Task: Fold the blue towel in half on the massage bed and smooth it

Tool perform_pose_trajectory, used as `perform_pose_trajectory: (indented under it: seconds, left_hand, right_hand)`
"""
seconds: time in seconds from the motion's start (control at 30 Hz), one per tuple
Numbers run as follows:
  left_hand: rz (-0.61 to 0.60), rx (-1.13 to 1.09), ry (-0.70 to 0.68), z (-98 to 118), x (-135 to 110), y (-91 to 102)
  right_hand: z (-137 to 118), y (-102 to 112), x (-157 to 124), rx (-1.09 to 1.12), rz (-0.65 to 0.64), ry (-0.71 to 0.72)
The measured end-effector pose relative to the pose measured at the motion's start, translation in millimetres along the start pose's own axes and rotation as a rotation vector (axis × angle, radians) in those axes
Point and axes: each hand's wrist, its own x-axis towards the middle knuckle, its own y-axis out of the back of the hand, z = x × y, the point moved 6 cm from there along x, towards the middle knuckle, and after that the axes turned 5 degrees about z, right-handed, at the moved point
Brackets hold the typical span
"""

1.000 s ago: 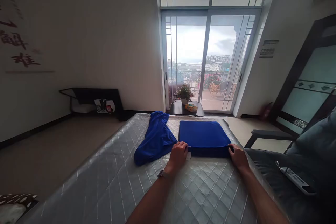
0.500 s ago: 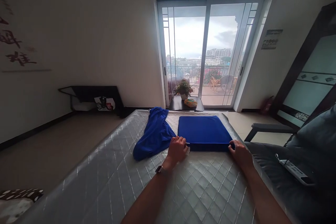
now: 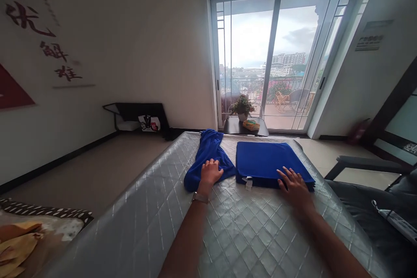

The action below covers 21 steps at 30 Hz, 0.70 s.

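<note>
A folded blue cloth (image 3: pixel 270 161) lies flat on the silver quilted mattress (image 3: pixel 234 234), with a small white tag at its near edge. My right hand (image 3: pixel 293 184) rests open on its near right corner, fingers spread. Beside it on the left lies a crumpled blue cloth (image 3: pixel 208 154). My left hand (image 3: pixel 210 173) lies open on that crumpled cloth's near end, fingers stretched out. A watch sits on my left wrist.
Beyond the mattress stands a small dark table (image 3: pixel 246 127) with a potted plant (image 3: pixel 243 107) and a box, before glass balcony doors. A dark chair (image 3: pixel 368 173) with a remote (image 3: pixel 395 221) is at the right. A low black shelf (image 3: pixel 138 115) lines the left wall.
Both hands have let go of the folded cloth's near edge. My left hand moved left onto the crumpled cloth; my right hand now lies flat on the folded one. The view swung left.
</note>
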Motion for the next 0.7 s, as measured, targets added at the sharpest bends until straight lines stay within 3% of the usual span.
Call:
perform_pose_trajectory:
  seconds: [0.07, 0.13, 0.3, 0.43, 0.57, 0.7]
  left_hand:
    - [-0.056, -0.067, 0.08, -26.3, 3.7, -2.6]
    - [-0.075, -0.14, 0.113, -38.7, 6.7, -5.1]
    - [-0.077, -0.24, 0.135, -39.7, 11.2, -4.1]
    - [-0.028, -0.311, 0.141, -40.8, 12.1, 9.4]
    - [0.136, -0.343, 0.224, -51.4, 14.6, 39.4]
    - [0.605, -0.501, 0.297, -66.0, 3.8, 98.6]
  right_hand:
    - [-1.5, -16.2, -6.0, 0.037, -0.091, 0.007]
    - [2.2, -24.9, -10.2, 0.056, -0.136, -0.002]
    - [9.6, -24.9, -10.6, 0.113, -0.104, -0.01]
    - [10.1, -23.0, -8.7, 0.146, -0.073, -0.021]
    - [9.7, -23.4, -8.7, 0.155, -0.065, -0.019]
    - [11.6, -21.9, -6.8, 0.127, -0.063, -0.018]
